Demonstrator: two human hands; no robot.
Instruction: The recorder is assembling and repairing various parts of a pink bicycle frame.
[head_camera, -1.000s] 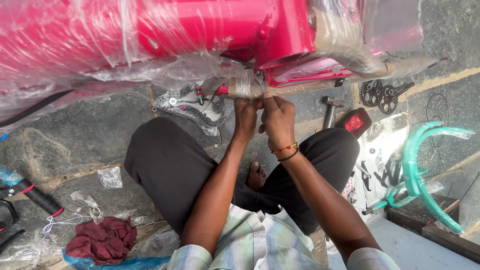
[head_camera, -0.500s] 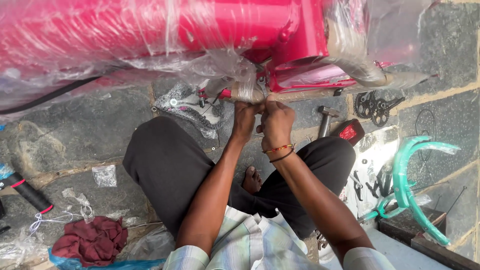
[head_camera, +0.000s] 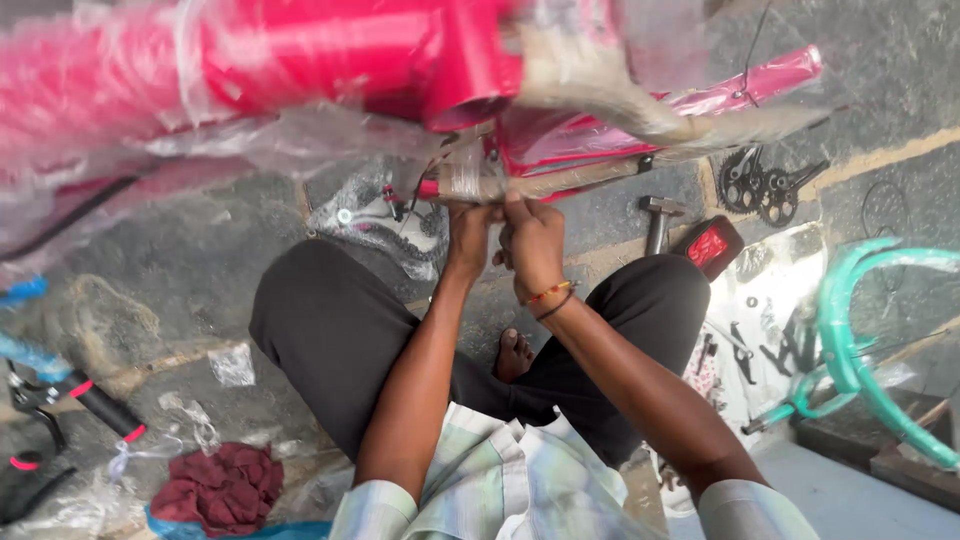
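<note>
One pink bicycle frame (head_camera: 300, 60), still wrapped in clear plastic film (head_camera: 300, 140), fills the top of the head view, blurred where it is closest to the camera. Two bare hands reach up to a thin wrapped tube (head_camera: 480, 182) on its underside. The left hand (head_camera: 468, 230) has its fingers closed against the plastic on that tube; the right hand (head_camera: 535, 245) is just beside it, touching it, with fingers pinched on the same wrapping. Whether they grip the tube itself or only the film cannot be told. The right wrist carries two bands (head_camera: 548, 298), one beaded in orange and one dark.

The person sits cross-legged on a grey stone floor (head_camera: 200, 260) in dark trousers (head_camera: 330, 340) and a pale checked shirt (head_camera: 490, 490); one bare foot (head_camera: 512, 355) shows between the forearms.

Around them: one crankset with chainring (head_camera: 760, 185) lies at upper right, one hammer (head_camera: 657, 222) beside one red reflector (head_camera: 708, 246), and one teal bicycle frame (head_camera: 860, 330) at the right edge, with several small dark parts (head_camera: 770, 350) scattered on a white sheet (head_camera: 760, 290) near it. At the lower left lie one maroon rag (head_camera: 222, 487) and one black handlebar grip with red rings (head_camera: 100, 405). Behind the hands, one bag of metal parts (head_camera: 375, 220) rests on the floor.
</note>
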